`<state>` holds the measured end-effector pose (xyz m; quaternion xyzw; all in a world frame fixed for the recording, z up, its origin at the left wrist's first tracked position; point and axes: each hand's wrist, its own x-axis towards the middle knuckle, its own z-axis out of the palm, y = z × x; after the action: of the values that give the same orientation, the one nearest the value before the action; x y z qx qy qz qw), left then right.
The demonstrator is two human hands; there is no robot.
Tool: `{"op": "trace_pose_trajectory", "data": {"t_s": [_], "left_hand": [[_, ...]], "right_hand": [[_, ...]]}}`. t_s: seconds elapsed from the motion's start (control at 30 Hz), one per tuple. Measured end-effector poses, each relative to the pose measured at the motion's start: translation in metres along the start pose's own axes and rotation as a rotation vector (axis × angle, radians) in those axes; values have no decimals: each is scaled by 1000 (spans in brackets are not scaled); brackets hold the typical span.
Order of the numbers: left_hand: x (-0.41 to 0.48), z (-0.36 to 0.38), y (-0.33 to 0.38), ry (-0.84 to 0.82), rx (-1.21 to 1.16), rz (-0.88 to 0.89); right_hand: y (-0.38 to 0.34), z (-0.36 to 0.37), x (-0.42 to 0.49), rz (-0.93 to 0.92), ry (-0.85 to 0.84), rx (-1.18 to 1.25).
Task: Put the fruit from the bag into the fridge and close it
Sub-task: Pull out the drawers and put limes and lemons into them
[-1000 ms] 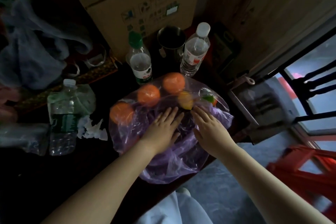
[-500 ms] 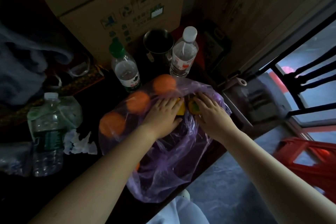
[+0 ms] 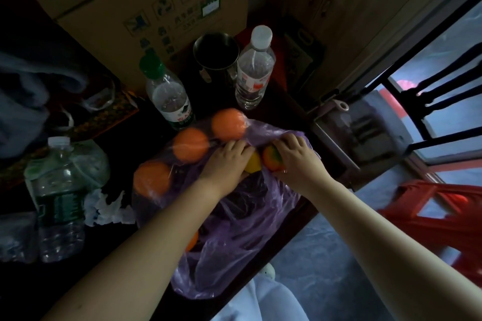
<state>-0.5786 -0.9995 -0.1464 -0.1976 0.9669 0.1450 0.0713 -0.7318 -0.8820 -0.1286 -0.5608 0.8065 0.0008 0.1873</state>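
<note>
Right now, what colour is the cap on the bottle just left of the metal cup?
Green: the cap shows clearly in the head view, on the bottle beside the metal cup.

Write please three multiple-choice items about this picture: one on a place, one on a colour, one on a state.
1. Where does the dark metal cup stand?
A. between the two upright clear plastic bottles
B. inside the bag
C. on the red stool

2. What colour is the cap of the bottle to the left of the cup?
A. white
B. green
C. red

3. In what state is the thin purple plastic bag?
A. hanging from a hook
B. folded flat, without fruit
C. lying on the dark table with fruit inside

Answers:
1 A: the green-capped bottle is on its left and the white-capped bottle on its right.
2 B: that cap is green.
3 C: round orange fruits show through the film; the left hand and the right hand rest on the bag.
</note>
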Motion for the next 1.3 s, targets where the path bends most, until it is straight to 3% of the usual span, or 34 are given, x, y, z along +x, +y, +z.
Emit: {"op": "trace_pose_trajectory", "data": {"t_s": [0.2, 0.47, 0.67, 0.9, 1.07, 1.3], "left_hand": [[-10, -13, 3, 84, -87, 23], [-41, -58, 36, 177, -189, 81], [-65, -106, 98, 245, -246, 248], [-118, -143, 208, 245, -285, 583], [-165, -149, 316, 112, -348, 909], [-244, -156, 447, 13, -349, 1357]], "right_hand": [[-5, -7, -11, 42, 55, 126], [-14, -46, -70, 21, 283, 152], [-21, -84, -163, 67, 532, 173], [-26, -101, -330, 320, 752, 152], [-51, -91, -475, 591, 897, 53], [-119, -83, -639, 1012, 963, -134]]}}
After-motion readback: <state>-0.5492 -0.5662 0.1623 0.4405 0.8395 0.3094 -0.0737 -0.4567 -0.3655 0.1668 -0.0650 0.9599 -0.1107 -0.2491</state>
